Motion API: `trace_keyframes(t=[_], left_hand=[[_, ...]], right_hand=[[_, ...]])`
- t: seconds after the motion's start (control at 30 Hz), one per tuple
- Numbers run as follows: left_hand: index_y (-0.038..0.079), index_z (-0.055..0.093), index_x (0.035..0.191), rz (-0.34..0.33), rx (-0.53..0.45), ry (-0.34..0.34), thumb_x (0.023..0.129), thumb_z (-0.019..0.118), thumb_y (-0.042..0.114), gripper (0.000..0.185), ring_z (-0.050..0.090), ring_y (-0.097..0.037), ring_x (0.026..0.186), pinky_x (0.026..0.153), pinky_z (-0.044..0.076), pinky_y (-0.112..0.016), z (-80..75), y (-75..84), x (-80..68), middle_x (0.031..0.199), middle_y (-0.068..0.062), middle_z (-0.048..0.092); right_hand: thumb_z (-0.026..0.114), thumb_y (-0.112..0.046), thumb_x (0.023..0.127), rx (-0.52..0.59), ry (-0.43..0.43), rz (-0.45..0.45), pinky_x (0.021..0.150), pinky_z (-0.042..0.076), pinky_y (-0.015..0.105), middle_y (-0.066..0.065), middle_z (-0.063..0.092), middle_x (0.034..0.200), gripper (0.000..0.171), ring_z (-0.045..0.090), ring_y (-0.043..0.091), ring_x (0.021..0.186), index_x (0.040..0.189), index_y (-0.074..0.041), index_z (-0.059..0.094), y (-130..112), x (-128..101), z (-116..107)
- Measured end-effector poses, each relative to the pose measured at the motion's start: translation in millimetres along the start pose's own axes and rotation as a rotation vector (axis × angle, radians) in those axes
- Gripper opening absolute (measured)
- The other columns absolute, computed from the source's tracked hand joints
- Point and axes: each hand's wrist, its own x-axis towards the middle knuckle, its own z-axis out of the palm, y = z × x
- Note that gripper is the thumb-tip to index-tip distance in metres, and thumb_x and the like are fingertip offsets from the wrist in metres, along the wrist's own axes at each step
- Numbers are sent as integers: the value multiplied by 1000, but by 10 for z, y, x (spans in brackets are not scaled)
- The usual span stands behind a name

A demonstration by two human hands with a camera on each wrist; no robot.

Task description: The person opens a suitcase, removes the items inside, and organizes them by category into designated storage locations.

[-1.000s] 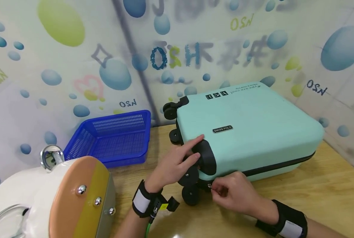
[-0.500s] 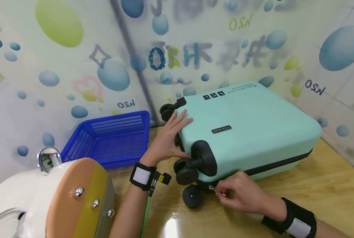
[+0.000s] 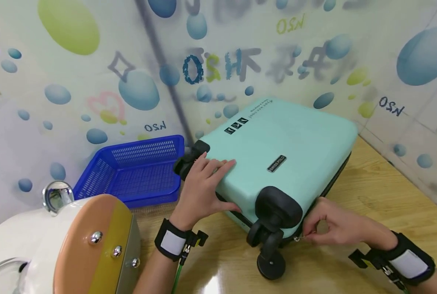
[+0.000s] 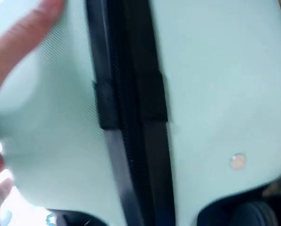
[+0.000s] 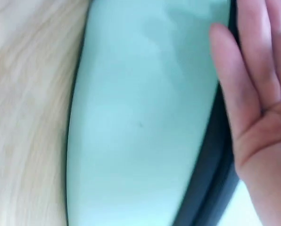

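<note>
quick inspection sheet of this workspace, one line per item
surface: wooden table, glossy near the front edge
job's things: mint suitcase lying flat, black zipper band, wheels toward the person
clutter: blue basket beside the suitcase; white and orange appliance at front left
grippers: left hand rests on the suitcase corner; right hand pinches the zipper pull
cables: green cable from the left wristband
surroundings: bubble-print wall behind

Head view is bright and evenly lit from overhead, with white glare on the glossy table and soft shadow beneath the suitcase; the wall lettering is smeared. Both wrist views are motion-blurred and out of focus at close range.
</note>
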Motion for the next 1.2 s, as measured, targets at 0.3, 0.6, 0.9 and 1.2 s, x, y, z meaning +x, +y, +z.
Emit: trace_keyframes(t=[0.3,0.6,0.9,1.2], left_hand=[[15,60,131,3,-41,89,50,78,81,106,51,-24,137,114,41,-41,70,86,-46,147,-5,54],[16,62,129,-38,10,130,51,76,84,104,57,-22,129,110,45,-41,89,256,-54,142,-3,59],[16,56,136,-81,13,140,54,78,80,105,52,-23,133,112,41,-42,71,385,-133,145,-4,55],[18,53,69,351,9,349,82,77,39,35,47,-9,61,57,36,-20,198,737,-255,67,6,49]], right_hand=[[67,12,84,321,-156,154,59,57,17,8,73,70,21,70,12,60,86,-8,75,2,-92,-136],[67,10,85,400,-195,236,57,57,19,9,74,71,20,72,11,62,88,-9,75,-150,-122,-146],[71,8,83,451,-207,258,54,55,17,14,64,67,14,59,-10,69,88,-5,72,-207,-119,-67],[65,15,85,572,-249,291,69,62,34,19,75,99,34,75,18,87,115,0,69,-64,-240,-340]])
